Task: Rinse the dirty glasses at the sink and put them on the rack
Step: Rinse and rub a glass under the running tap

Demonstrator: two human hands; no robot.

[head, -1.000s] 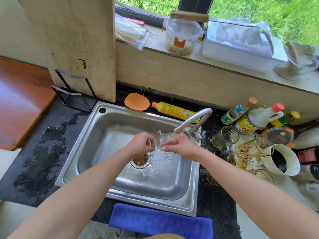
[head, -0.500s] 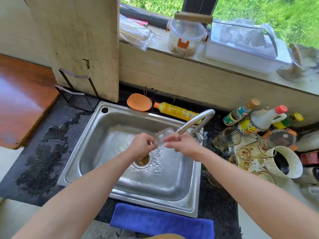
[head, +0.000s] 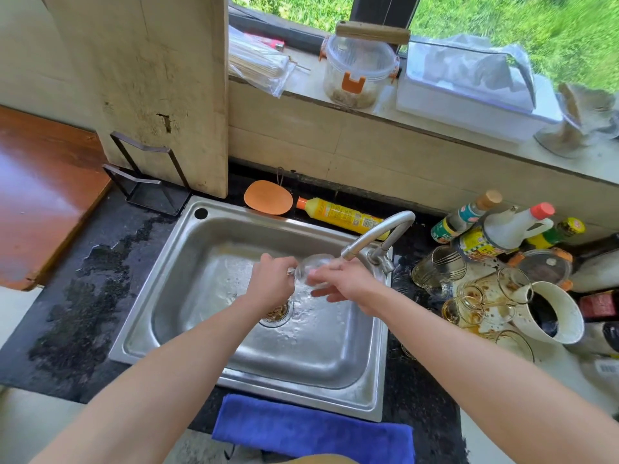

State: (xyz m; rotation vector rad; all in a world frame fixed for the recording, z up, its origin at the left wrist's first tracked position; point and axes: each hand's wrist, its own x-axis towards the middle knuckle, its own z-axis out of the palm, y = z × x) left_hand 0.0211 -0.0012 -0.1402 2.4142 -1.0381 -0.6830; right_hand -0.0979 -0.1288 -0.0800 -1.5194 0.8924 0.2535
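My left hand [head: 272, 283] is curled round a clear glass [head: 313, 267], gripping its left side. The glass sits over the sink [head: 167, 283] basin, just under the tap [head: 376, 234] spout. Right hand [head: 350, 283] lies against the glass's other side, fingers fairly straight. Stained glasses [head: 469, 306] crowd the worktop [head: 100, 262] right of the sink.

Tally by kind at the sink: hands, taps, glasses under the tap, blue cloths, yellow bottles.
Hands: 2 (left hand, right hand)
Curved metal tap: 1
Clear glass under the tap: 1
Blue cloth: 1
Yellow plastic bottle: 1
Total: 6
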